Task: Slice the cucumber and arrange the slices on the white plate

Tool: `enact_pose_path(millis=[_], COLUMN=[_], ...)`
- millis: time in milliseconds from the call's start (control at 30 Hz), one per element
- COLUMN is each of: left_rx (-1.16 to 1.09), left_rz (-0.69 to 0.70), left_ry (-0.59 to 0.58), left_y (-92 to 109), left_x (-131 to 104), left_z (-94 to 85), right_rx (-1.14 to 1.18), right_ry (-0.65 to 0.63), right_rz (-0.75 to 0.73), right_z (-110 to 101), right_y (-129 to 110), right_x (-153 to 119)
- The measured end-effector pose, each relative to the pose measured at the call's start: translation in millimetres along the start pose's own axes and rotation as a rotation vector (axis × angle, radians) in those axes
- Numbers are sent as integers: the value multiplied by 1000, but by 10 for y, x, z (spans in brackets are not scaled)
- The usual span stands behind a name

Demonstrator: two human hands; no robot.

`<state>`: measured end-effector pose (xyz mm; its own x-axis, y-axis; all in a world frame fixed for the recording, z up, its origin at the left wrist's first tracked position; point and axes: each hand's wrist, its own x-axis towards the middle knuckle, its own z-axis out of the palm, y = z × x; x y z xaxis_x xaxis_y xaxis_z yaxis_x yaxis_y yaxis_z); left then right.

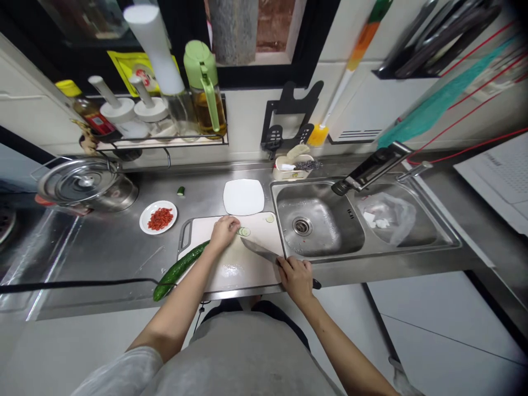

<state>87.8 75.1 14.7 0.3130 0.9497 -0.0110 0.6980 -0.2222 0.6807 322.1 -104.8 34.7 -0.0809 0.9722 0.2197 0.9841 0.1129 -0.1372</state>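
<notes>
Near the frame's centre, I see the right hand (297, 276) clenched round the knife (260, 250); left hand (224, 233) at the cucumber slices (244, 231), grip unclear. Fingertips best curled clear of the edge. Cucumber (180, 269) left of centre, overhanging the board (235, 270).

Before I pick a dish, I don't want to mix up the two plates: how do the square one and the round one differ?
The square plate has rounded corners and nothing on it; the round plate is circular and holds chopped red pieces. The square plate sits just behind the cutting board, the round plate off to its left. Both are white.
</notes>
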Motion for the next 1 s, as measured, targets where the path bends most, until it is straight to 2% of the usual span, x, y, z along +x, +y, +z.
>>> enact_pose_path(millis=[100, 200, 267, 367, 467, 533, 733, 833, 1000], left_rx=[-40, 45, 114, 177, 212, 225, 237, 231, 205], left_rz=[-42, 0, 88, 238, 343, 389, 451, 461, 460], left_ry=[126, 177, 152, 73, 8, -24, -46, -46, -48], left_y=[-102, -220, -298, -394, -458, -485, -543, -566, -595], left_x=[-196, -424, -556, -674, -689, -670, -646, -656, -654], left_z=[-109, -221, -287, -357, -376, -366, -310, -296, -280], right_rx=[95, 298, 485, 755, 885, 817, 355, 285, 280], right_ry=[18, 2, -61, -222, -365, -424, -548, -611, -613], right_rz=[92, 229, 339, 485, 520, 487, 386, 327, 292], right_z=[11, 25, 40, 70, 87, 81, 19, 10, 8], right_y=[-40, -131, -232, -446, -689, -830, -1084, -1151, -1219], right_x=[36, 116, 194, 329, 470, 566, 768, 775, 744])
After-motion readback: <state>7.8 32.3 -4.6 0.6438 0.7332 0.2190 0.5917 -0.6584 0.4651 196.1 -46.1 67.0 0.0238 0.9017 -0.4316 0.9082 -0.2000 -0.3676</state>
